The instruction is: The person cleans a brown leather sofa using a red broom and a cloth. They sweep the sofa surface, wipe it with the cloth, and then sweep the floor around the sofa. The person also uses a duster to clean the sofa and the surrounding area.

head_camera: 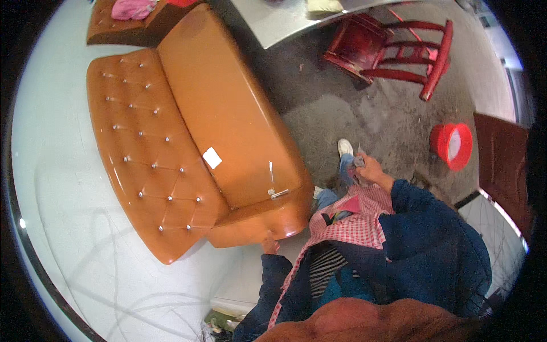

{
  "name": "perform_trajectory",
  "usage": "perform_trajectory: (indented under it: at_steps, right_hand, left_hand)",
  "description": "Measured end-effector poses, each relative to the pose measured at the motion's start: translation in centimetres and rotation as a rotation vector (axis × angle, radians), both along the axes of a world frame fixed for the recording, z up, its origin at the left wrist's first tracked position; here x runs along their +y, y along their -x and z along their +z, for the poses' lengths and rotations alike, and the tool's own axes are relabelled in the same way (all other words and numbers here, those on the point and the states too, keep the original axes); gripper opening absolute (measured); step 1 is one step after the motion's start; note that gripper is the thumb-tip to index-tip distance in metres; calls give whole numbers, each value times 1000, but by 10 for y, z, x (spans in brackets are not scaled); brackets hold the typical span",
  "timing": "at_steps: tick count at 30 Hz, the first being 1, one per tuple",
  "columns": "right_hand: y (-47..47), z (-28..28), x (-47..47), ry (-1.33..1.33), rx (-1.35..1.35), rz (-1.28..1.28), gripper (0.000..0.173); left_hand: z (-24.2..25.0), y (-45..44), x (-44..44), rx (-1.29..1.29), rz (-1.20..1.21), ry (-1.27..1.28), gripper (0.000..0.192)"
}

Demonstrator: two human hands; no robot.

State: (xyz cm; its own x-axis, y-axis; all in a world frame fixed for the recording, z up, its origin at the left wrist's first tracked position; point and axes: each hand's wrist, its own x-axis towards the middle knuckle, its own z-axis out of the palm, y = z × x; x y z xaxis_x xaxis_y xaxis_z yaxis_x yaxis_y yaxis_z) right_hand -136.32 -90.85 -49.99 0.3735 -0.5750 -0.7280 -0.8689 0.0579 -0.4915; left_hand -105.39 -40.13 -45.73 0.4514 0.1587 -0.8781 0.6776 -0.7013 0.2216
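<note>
An orange-brown sofa (213,94) with a button-tufted back (145,149) stands against a pale wall. My left hand (270,244) is at the outer side of its near armrest (256,226), with a finger against the covering and nothing seen in its grip. Away from the sofa, my right hand (371,169) grips a crumpled greyish rag (358,161), partly hidden by the fingers; whether it is cloth or plastic is unclear. A white square piece (212,158) lies on the seat near the backrest. Thin bright marks at the seat's near end may be glare.
A dark red wooden chair (363,47) stands on the concrete floor (324,115). A red plastic basin (452,146) is at the right, beside a brown panel (500,166). Beyond the sofa are a pale tabletop (277,21) and another brown seat (128,30) bearing pink cloth (132,8).
</note>
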Motion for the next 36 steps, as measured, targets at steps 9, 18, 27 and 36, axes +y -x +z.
perform_trajectory:
  at_steps: [9,18,27,36]
  right_hand:
    - [20,-11,-13,61,-90,171,64]
    - [20,21,14,71,-23,308,66]
    - [-1,53,38,118,-130,223,61]
    - [10,165,-34,-259,-503,-722,33]
  left_hand:
    - [-40,93,-1,-353,725,243,63]
    - [-53,108,-39,-227,935,550,70]
    - [-62,102,-27,-242,917,666,80]
    - [-54,85,-6,16,772,840,70]
